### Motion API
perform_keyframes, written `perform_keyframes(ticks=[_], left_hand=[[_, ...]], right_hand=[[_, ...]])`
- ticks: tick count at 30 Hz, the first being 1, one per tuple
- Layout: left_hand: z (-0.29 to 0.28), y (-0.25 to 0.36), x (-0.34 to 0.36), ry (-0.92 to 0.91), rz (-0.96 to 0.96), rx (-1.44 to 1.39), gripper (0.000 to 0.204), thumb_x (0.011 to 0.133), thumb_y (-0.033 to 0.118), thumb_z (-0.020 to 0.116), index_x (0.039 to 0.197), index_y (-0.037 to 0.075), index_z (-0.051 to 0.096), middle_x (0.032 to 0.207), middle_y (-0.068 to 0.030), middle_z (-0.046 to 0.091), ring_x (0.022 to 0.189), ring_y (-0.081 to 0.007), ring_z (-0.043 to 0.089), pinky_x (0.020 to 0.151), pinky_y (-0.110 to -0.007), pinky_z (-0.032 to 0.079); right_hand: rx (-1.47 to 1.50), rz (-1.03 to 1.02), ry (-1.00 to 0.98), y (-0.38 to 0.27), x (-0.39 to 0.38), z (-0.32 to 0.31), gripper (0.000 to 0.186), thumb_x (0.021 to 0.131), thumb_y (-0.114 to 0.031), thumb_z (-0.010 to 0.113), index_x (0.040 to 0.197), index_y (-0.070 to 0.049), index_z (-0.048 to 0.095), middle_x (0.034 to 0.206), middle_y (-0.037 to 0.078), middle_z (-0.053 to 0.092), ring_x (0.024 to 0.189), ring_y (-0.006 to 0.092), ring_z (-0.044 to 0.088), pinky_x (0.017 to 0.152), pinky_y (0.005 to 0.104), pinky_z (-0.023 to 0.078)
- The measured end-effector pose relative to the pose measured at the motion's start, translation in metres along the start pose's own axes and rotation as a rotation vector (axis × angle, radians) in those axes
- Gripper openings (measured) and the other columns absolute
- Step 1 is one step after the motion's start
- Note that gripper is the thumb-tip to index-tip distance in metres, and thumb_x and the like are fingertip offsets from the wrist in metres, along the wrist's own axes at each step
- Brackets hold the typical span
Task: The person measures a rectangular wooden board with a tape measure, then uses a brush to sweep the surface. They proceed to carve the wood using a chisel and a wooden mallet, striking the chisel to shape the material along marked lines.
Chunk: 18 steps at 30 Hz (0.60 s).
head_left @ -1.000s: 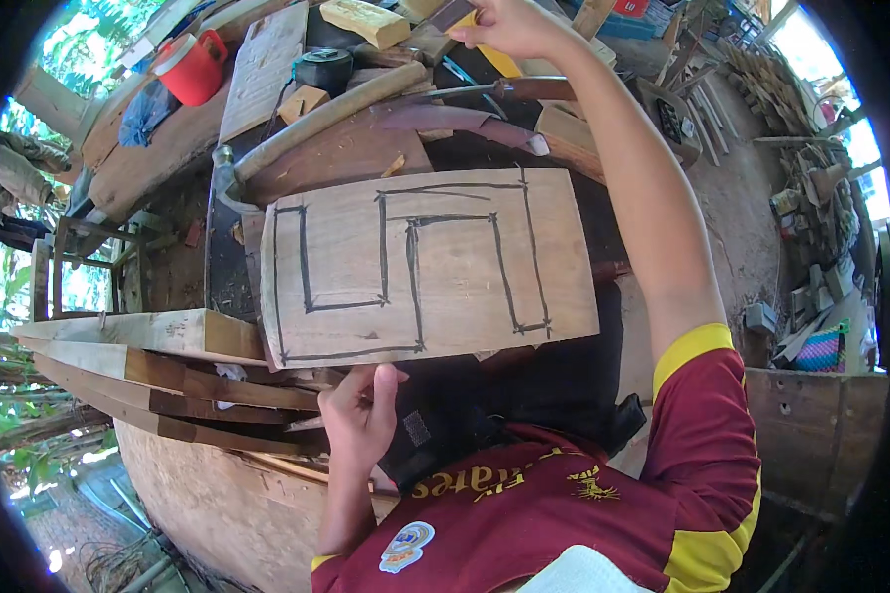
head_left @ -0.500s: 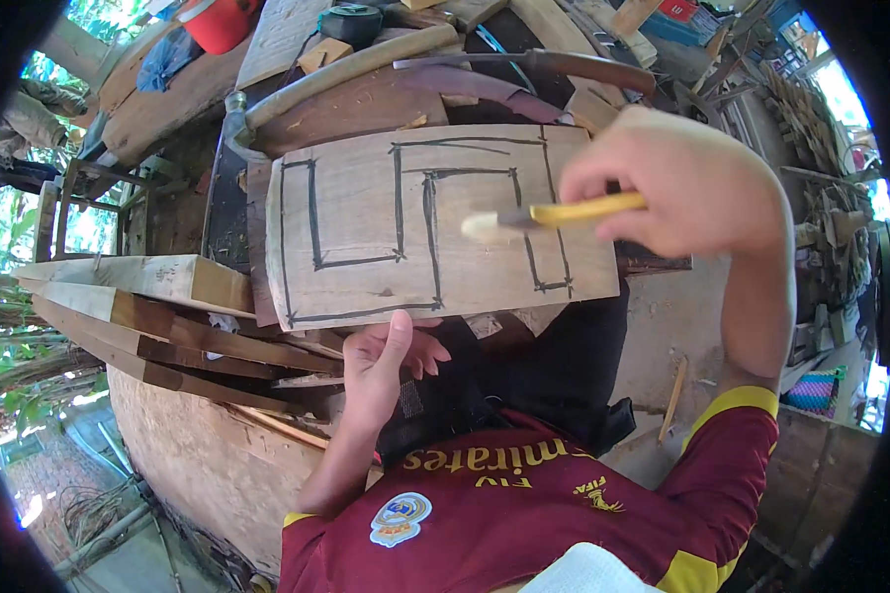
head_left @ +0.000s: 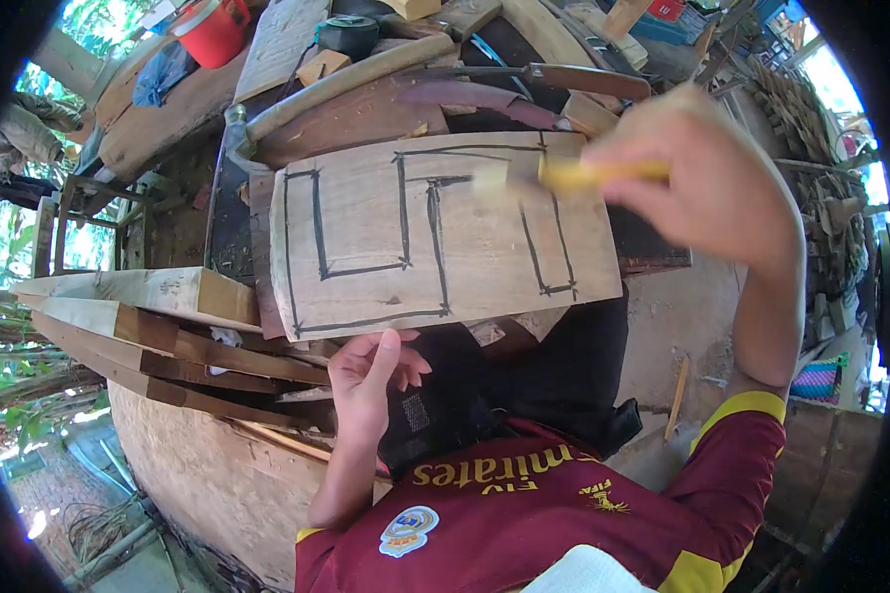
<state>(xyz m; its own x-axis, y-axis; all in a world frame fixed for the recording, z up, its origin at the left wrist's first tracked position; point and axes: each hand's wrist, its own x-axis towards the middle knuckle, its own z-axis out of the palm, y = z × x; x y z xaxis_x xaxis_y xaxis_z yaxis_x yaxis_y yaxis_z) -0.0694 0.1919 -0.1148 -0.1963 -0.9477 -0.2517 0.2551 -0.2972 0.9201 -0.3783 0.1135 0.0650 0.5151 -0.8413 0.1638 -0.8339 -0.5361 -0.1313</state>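
Observation:
A wooden board [head_left: 489, 247] with thick black outlines drawn on it lies in front of me, its long edge toward my body. My right hand [head_left: 707, 183] is closed around the yellow handle of a paintbrush [head_left: 574, 176]. The pale bristles are over the upper right part of the drawing, smeared by motion; whether they touch the wood I cannot tell. Close by the board's near edge is my left hand [head_left: 366, 385], thumb raised and fingers loosely apart, with nothing visible in it. Its fingertips are at or just under that edge.
Beyond the board lie a hammer with a long wooden handle [head_left: 351, 84], a wood-handled blade [head_left: 588, 81] and a dark round container [head_left: 348, 36]. Long timber pieces [head_left: 227, 296] stick out at the left. Farther back stands a red bucket [head_left: 210, 32].
My right hand and the brush have moved slightly up and to the right across the board. The view has shifted a little; my left hand keeps its place by the near edge.

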Motion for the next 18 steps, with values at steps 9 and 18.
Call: perform_keyframes(ticks=[9, 18], left_hand=[[-0.008, 0.005, -0.002, 0.048, 0.011, -0.009, 0.021, 0.098, 0.018, 0.059, 0.098, -0.001, 0.068, 0.071, -0.0103, 0.069, 0.056, -0.0097, 0.057, 0.051, -0.021, 0.040], [-0.017, 0.002, -0.002, 0.080, 0.069, -0.036, 0.020, 0.098, 0.019, 0.060, 0.099, 0.000, 0.067, 0.072, -0.0107, 0.069, 0.055, -0.0093, 0.056, 0.050, -0.021, 0.040]], right_hand=[[-0.311, 0.189, 0.304, 0.018, 0.031, 0.018, 0.021, 0.076, -0.019, 0.071, 0.081, 0.001, 0.068, 0.072, 0.020, 0.062, 0.072, 0.0342, 0.063, 0.066, 0.0389, 0.049], [0.073, 0.057, 0.170, -0.010, 0.042, 0.030, 0.016, 0.074, -0.016, 0.070, 0.075, -0.001, 0.065, 0.066, 0.018, 0.059, 0.063, 0.0350, 0.061, 0.062, 0.0392, 0.048]])
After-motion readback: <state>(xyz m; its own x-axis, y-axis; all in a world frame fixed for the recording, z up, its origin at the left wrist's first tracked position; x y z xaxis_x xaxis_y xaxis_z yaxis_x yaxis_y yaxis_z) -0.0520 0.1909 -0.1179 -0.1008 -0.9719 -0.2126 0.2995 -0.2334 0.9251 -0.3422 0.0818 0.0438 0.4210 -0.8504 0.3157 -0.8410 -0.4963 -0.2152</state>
